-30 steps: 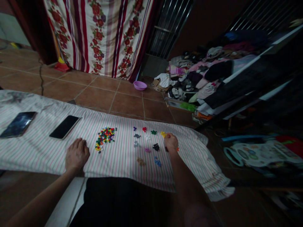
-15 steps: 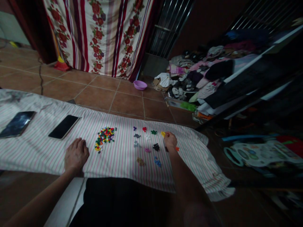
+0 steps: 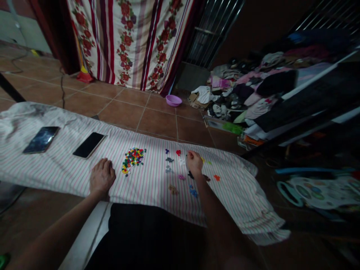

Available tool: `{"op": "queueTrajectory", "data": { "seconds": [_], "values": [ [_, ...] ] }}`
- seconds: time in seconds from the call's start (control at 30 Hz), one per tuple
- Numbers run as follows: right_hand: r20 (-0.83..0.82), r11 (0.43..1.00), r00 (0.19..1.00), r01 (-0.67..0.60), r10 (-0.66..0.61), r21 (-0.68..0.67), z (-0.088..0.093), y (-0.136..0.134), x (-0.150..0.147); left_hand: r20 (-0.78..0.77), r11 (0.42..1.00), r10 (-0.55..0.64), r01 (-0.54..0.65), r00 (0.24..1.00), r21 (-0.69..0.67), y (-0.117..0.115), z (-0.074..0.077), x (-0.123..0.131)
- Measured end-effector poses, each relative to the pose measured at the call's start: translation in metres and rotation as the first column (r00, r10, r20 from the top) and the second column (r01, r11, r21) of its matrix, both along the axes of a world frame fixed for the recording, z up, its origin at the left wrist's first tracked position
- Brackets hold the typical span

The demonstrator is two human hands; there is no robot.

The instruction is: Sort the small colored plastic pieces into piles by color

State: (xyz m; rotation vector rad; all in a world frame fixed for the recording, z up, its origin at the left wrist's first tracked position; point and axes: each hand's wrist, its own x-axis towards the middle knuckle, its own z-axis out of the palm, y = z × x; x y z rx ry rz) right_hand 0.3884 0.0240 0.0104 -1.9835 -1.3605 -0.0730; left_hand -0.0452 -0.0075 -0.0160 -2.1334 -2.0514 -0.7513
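My right hand (image 3: 194, 162) is closed over the green group, which it mostly covers; whatever its fingers hold is too small to make out. Small groups of tiny coloured pieces surround it: red (image 3: 178, 153), white (image 3: 182, 161), yellow (image 3: 202, 160), orange (image 3: 216, 177), blue (image 3: 193, 191), pink (image 3: 181, 177) and tan (image 3: 173, 190). My left hand (image 3: 102, 176) lies on the striped cloth (image 3: 152, 180), fingers resting low. To its right is a mixed pile of tiny coloured pieces (image 3: 133, 159).
Two dark-screened devices lie left on the cloth: a phone (image 3: 89, 145) and a larger one (image 3: 41, 140). Beyond the cloth's far edge, a purple basin (image 3: 173, 100) stands on the tiled floor. Clothes (image 3: 253, 84) are heaped at the right, near a dark slanted frame.
My right hand has moved left from the yellow group to the green one, uncovering the yellow and orange groups. My left hand stays resting on the cloth. The view has shifted slightly.
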Motion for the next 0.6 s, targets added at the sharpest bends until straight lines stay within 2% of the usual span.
{"op": "queueTrajectory", "data": {
  "seconds": [0.17,0.33,0.47,0.6],
  "values": [
    [-0.087,0.955,0.952,-0.288,0.293,0.063,0.0,0.016,-0.073,-0.032,1.0,0.01,-0.01,0.999,0.018,0.0,-0.001,0.0],
    [-0.133,0.868,0.86,-0.496,0.492,0.002,-0.009,0.026,-0.144,-0.042,1.0,0.011,-0.01,0.999,0.027,0.0,-0.002,0.0],
    [-0.109,0.813,0.82,-0.572,0.562,-0.111,-0.014,0.029,-0.177,-0.035,0.999,0.01,-0.009,0.999,0.031,0.0,-0.002,0.0],
    [-0.074,0.775,0.809,-0.581,0.583,-0.248,-0.012,0.031,-0.189,-0.025,0.999,0.0,0.001,1.0,0.033,-0.001,-0.002,0.0]
  ]
}}
